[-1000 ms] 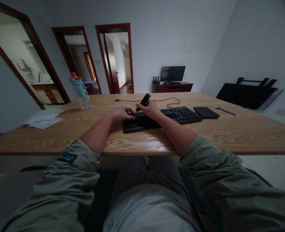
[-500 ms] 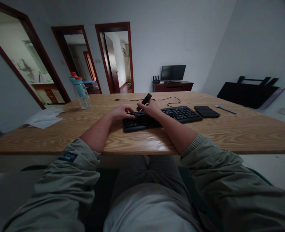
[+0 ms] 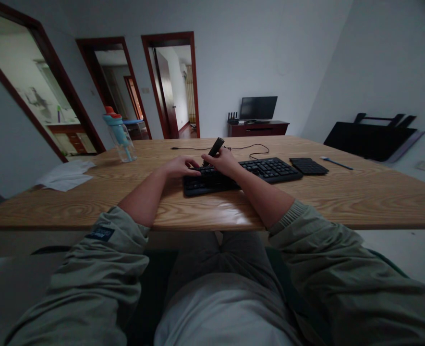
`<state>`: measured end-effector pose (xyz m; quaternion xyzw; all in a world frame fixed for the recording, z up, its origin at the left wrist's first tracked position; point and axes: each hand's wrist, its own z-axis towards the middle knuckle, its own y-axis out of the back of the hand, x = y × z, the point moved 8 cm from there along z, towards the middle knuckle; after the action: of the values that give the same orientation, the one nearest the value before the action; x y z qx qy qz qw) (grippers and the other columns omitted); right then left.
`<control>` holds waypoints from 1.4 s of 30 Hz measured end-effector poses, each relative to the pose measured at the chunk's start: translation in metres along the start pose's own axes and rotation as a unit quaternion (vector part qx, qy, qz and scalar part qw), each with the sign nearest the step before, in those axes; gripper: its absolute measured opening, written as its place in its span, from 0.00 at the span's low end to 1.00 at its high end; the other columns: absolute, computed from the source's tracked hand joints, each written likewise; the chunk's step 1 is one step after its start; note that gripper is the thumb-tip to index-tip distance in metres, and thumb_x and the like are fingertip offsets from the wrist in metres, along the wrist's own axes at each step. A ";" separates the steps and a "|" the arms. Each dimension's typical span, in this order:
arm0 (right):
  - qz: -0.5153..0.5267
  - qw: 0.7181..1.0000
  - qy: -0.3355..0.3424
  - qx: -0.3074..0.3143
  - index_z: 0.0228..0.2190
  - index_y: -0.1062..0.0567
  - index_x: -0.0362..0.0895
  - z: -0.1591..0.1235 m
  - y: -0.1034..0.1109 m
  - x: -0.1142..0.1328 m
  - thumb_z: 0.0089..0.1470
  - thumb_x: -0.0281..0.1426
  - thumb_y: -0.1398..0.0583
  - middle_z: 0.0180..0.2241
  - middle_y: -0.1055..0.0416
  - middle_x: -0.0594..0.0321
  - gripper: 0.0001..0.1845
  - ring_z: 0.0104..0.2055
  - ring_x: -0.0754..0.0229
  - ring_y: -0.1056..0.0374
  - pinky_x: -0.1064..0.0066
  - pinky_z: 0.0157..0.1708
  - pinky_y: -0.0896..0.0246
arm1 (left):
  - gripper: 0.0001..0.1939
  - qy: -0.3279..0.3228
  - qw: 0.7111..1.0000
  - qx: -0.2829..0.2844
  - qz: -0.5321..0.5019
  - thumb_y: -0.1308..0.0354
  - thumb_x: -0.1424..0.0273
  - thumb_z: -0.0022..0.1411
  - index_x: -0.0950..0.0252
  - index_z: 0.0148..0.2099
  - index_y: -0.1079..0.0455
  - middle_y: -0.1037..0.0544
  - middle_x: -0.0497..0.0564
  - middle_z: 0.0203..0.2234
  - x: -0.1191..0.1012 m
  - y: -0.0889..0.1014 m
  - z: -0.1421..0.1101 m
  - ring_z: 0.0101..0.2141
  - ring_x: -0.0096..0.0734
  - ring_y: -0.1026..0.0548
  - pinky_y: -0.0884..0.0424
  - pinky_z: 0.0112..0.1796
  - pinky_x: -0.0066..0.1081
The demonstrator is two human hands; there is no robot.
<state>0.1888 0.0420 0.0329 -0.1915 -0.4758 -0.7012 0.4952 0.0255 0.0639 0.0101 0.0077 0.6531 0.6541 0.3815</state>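
Note:
A black keyboard [image 3: 270,169] lies on the wooden table in front of me, its left end partly covered by my hands. At its back left corner rests my left hand [image 3: 179,167], thumb on the keys and fingers curled along the edge, steadying it. My right hand [image 3: 226,162], above the left half of the keys, is closed around a small black brush-like tool [image 3: 216,145]. The tool is tilted, its upper end leaning right and its lower end down at the keys. That lower tip is dark and hard to make out.
Right of the keyboard lie a flat black ridged pad [image 3: 309,166] and a thin blue-and-white brush [image 3: 336,163]. A cable [image 3: 259,145] runs behind it. Farther left stand a clear bottle [image 3: 120,137] with a red lid and some white tissues [image 3: 66,176]. The table's front edge [image 3: 212,226] is near me.
The black tool has swung slightly left and turned more upright in my right hand. My left hand stays on the keyboard, which has hardly moved.

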 end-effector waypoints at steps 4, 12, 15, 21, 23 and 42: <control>0.012 1.000 -0.012 0.014 0.23 0.29 0.42 0.000 -0.002 -0.005 0.56 0.40 0.38 0.24 0.27 0.60 0.16 0.22 0.66 0.36 0.75 0.22 0.43 | 0.30 0.003 1.000 -0.004 -0.002 0.32 0.47 0.47 0.62 0.47 0.21 0.19 0.52 0.39 0.000 0.002 -0.001 0.37 0.37 0.26 0.31 0.39 0.34; 0.044 0.998 -0.032 0.015 0.27 0.27 0.41 0.003 -0.003 -0.014 0.58 0.42 0.38 0.26 0.25 0.59 0.16 0.20 0.67 0.37 0.76 0.18 0.43 | 0.30 0.004 1.000 -0.011 -0.002 0.32 0.48 0.47 0.63 0.46 0.21 0.19 0.53 0.38 0.002 0.002 0.000 0.37 0.37 0.26 0.32 0.39 0.34; 0.051 0.998 -0.032 0.010 0.28 0.26 0.41 0.005 -0.004 -0.017 0.58 0.44 0.38 0.27 0.24 0.57 0.18 0.19 0.67 0.37 0.75 0.19 0.42 | 0.29 0.007 1.000 -0.011 0.000 0.32 0.48 0.47 0.63 0.46 0.21 0.19 0.52 0.38 0.001 0.003 -0.001 0.38 0.37 0.26 0.32 0.39 0.33; 0.054 0.998 -0.021 0.012 0.27 0.25 0.40 0.002 -0.006 -0.011 0.59 0.45 0.39 0.26 0.25 0.58 0.20 0.19 0.67 0.38 0.75 0.19 0.44 | 0.29 0.002 1.000 -0.005 -0.007 0.32 0.49 0.48 0.62 0.46 0.21 0.19 0.52 0.37 0.000 0.002 -0.001 0.38 0.37 0.26 0.32 0.38 0.33; 0.044 0.999 -0.015 0.014 0.27 0.26 0.40 0.000 -0.006 -0.008 0.59 0.45 0.39 0.25 0.25 0.58 0.20 0.19 0.67 0.38 0.75 0.19 0.44 | 0.29 0.002 1.000 -0.007 -0.013 0.32 0.49 0.47 0.62 0.46 0.21 0.19 0.52 0.37 0.000 0.002 -0.001 0.37 0.37 0.26 0.32 0.38 0.33; 0.030 0.999 0.010 0.014 0.25 0.27 0.41 0.001 -0.006 -0.008 0.57 0.48 0.40 0.26 0.25 0.57 0.23 0.22 0.65 0.35 0.74 0.22 0.42 | 0.31 -0.003 1.000 -0.013 0.004 0.31 0.49 0.46 0.62 0.48 0.23 0.20 0.53 0.43 -0.006 0.003 -0.004 0.41 0.39 0.25 0.31 0.42 0.34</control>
<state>0.1870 0.0468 0.0250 -0.1916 -0.4746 -0.6813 0.5233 0.0268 0.0581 0.0149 0.0076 0.6434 0.6640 0.3808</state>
